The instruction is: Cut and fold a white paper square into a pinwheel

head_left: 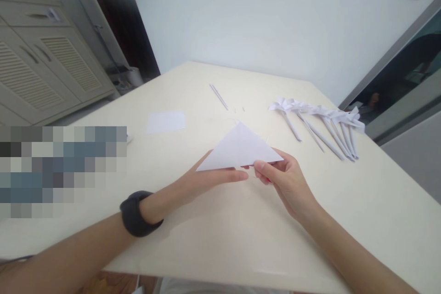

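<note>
A white sheet of paper folded into a triangle (240,147) is held above the table, its point facing away from me and its long edge toward me. My right hand (280,172) pinches that near edge right of the middle, thumb on top and fingers beneath. My left hand (210,178) supports the left half from below. Its thumb stretches along the near edge, while its other fingers are mostly hidden behind the paper. A black band (136,213) circles my left wrist.
On the white table (223,239), a flat paper rectangle (166,121) lies left and thin rolled paper sticks (219,96) lie ahead. Several paper pinwheel-like pieces on rolled sticks (317,110) rest at right. A wall (234,18) stands behind. Part of the left side is pixelated.
</note>
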